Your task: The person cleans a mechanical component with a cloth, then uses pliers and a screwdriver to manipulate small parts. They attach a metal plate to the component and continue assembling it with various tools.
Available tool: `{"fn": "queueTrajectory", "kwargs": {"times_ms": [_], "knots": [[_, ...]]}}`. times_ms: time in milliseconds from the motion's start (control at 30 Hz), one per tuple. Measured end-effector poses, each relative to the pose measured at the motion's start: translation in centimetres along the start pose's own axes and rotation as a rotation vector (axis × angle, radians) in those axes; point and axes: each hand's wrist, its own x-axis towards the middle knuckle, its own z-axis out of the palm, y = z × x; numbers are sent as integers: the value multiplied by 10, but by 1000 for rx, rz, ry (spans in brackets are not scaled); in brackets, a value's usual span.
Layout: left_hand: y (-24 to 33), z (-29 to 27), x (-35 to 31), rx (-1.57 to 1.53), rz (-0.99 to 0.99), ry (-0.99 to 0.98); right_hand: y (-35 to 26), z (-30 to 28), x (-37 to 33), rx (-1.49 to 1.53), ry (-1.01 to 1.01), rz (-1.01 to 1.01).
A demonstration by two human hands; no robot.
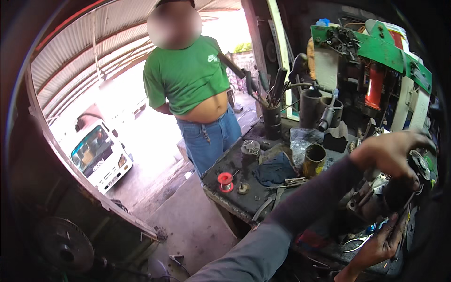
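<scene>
My left arm, in a grey and dark sleeve, reaches across to the far right. There my left hand [392, 152] curls over the top of a dark cylindrical metal part [397, 193], thumb bent down against it. Lower down, my right hand [381, 245] has its fingers raised against the underside of the same part; its grip is partly hidden. A round, pale slotted metal piece [419, 164] shows beside my left fingers. Under the part lie greasy metal pieces and a pair of pliers-like handles [359, 243], dimly lit.
On the dark workbench [225, 199] are a red solder spool [225, 182], a dark cloth [275, 170], an open can [314, 159] and metal tubes with tools [272, 124]. A person in a green shirt [192, 77] stands beyond it. A white truck [101, 152] is parked outside; a fan [66, 244] stands lower left.
</scene>
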Motion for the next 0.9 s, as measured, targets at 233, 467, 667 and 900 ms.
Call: {"fn": "queueTrajectory", "kwargs": {"times_ms": [233, 467, 667, 900], "knots": [[-28, -8, 29, -233, -213, -476, 4, -4, 0, -42, -37, -61], [-29, -4, 22, -247, -213, -386, -19, -20, 14, 144, -159, 114], [-19, -4, 20, -190, -237, -380, -21, -34, 20, -53, -161, -106], [-14, -6, 18, -293, -265, -375, 3, -15, 2, 35, -111, 83]]}}
